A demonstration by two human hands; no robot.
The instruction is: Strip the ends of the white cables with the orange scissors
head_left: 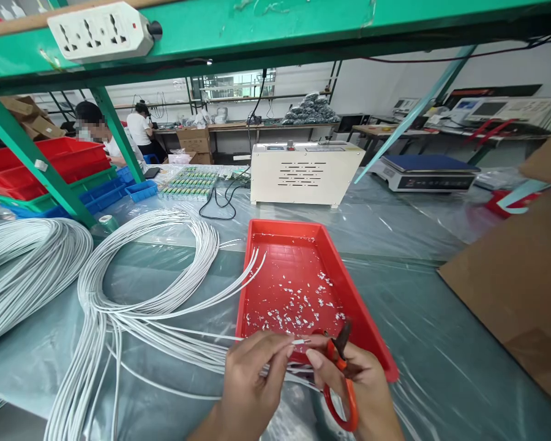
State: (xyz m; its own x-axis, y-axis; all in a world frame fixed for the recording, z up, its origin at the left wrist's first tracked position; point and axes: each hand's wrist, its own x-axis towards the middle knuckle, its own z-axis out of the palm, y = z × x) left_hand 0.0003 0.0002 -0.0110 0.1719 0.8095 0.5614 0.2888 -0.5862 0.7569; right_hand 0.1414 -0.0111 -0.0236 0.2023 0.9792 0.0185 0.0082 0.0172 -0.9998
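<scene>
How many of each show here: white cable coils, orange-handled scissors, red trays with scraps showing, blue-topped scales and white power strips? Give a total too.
White cable coils: 2
Orange-handled scissors: 1
Red tray with scraps showing: 1
Blue-topped scale: 1
White power strip: 1
Total: 6

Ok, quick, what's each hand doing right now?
Left hand: closed, pinching a white cable end.
Right hand: closed, holding orange-handled scissors.
</scene>
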